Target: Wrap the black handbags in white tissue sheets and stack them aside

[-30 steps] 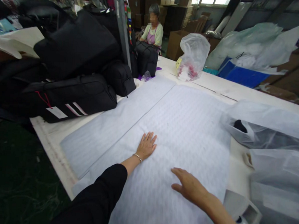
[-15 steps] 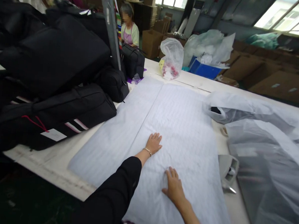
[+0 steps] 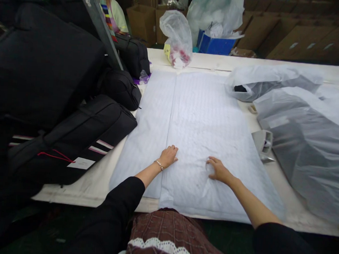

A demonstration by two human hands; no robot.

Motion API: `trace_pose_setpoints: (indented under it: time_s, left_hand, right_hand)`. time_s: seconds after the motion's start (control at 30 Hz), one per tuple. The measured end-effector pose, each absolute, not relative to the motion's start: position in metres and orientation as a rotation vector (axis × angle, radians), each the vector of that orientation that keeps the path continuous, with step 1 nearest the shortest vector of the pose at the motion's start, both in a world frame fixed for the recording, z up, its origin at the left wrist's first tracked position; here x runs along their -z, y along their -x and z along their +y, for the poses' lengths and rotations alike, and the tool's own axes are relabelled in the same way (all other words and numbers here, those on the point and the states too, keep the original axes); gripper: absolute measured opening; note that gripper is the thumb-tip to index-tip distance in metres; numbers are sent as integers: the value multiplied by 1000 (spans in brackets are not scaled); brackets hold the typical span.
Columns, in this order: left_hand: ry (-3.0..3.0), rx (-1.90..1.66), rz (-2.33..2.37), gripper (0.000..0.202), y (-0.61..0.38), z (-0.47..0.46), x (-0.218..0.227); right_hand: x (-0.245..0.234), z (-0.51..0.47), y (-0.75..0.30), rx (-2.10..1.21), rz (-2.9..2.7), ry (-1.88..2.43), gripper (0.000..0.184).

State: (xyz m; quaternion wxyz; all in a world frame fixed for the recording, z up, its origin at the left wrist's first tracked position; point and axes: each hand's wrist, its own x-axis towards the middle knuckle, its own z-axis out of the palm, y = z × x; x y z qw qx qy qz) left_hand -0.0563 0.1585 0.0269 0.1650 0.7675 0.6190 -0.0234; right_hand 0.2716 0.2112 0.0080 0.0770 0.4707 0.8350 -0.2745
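A broad stack of thin, whitish translucent plastic sheets (image 3: 198, 117) lies flat over the table, with a long fold or edge running down its left part. My left hand (image 3: 168, 156), a bracelet at the wrist, rests on the sheets beside that line, fingers stretched forward. To its right, my right hand (image 3: 220, 170) touches the sheets with bent fingers; a gap shows between fingers and thumb. Small wrinkles spread through the plastic around it. Neither hand visibly holds anything.
Black bags (image 3: 72, 144) are piled at left, one with a white tag (image 3: 81, 163). Plastic-wrapped items (image 3: 304, 149) lie at right, near a tape dispenser (image 3: 262, 142). Behind stand a clear plastic bag (image 3: 178, 36), a blue box (image 3: 216, 44), cartons (image 3: 299, 39) and a person (image 3: 117, 16).
My view has tilted down and turned right. My right hand has moved forward and its fingers are more bent. My left hand has drawn back slightly toward the fold line.
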Motion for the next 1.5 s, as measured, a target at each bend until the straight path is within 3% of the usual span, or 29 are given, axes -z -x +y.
trace_pose_setpoints:
  time_s: [0.1,0.23,0.37,0.57,0.7,0.9,1.13,1.3,1.43,1.5]
  left_hand:
    - [-2188,105,1737,43,47,170,-31]
    - [-2213,164,1664,22,36,180,-31]
    - [-2223,194,1599,31,29,187,-26]
    - [-2190,189,1567,25,29,194,-20]
    - [-2127,150,1644,25,39,190,-22]
    - [-1980,47,1850,56,30,191,-27]
    - [-1842,26,1892,30,15,204,-18]
    - [-1789,-31,1958,33,24,201,-17]
    - [-1744,-78,2046,53,19,209,-21]
    - [-1724,-70,2055,51,14,216,-21]
  right_hand:
    - [-9,212,-271,796,2534,-1408,59]
    - [-7,210,-270,744,2569,-1424,53]
    - [-3,208,-267,721,2546,-1486,44]
    - [3,189,-247,617,2514,-1659,37]
    - [10,158,-220,585,2553,-1760,46]
    - [12,145,-203,582,2534,-1827,55]
    - [18,151,-209,511,2602,-1822,55]
    - [29,141,-210,439,2685,-1844,54]
    - [33,141,-211,423,2696,-1850,55]
    - [33,143,-211,427,2693,-1848,55]
